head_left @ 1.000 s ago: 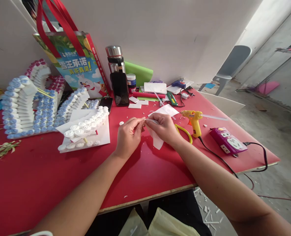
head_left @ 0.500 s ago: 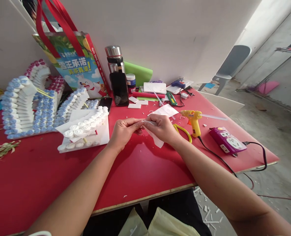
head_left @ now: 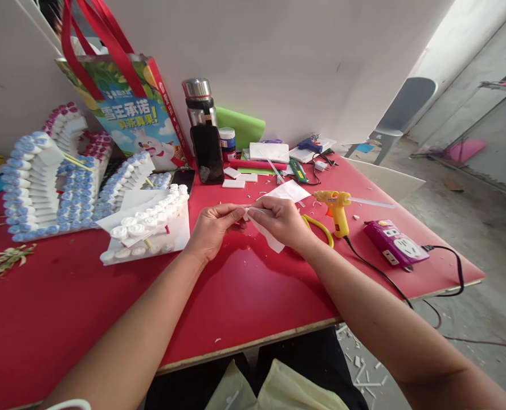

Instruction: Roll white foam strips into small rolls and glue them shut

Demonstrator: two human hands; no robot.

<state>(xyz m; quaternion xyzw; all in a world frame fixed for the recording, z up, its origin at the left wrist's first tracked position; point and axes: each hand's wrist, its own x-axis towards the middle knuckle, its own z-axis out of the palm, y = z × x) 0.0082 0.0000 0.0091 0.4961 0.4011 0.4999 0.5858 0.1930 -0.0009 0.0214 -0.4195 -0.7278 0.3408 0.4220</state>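
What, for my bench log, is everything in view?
Table: 1, red, foreground
Strip: 1, white, centre
Rosette model: 1, white, left of strip
Flowered models: several, blue, pink and white, far left
Tote bag: 1, multicoloured, back left
Flask: 1, silver, right of tote bag
Phones: apparently 2, black, near flask
Sheet: 1, green, right of flask
Cutter: 1, green, back right
Glue gun: 1 clearly seen, yellow, right of strip
Socket box: 1, purple, right
Chair: 1, grey, beyond table
Small items: uncounted, mixed, around table
Left hand: 1, bare, pinching strip
Right hand: 1, bare, pinching strip
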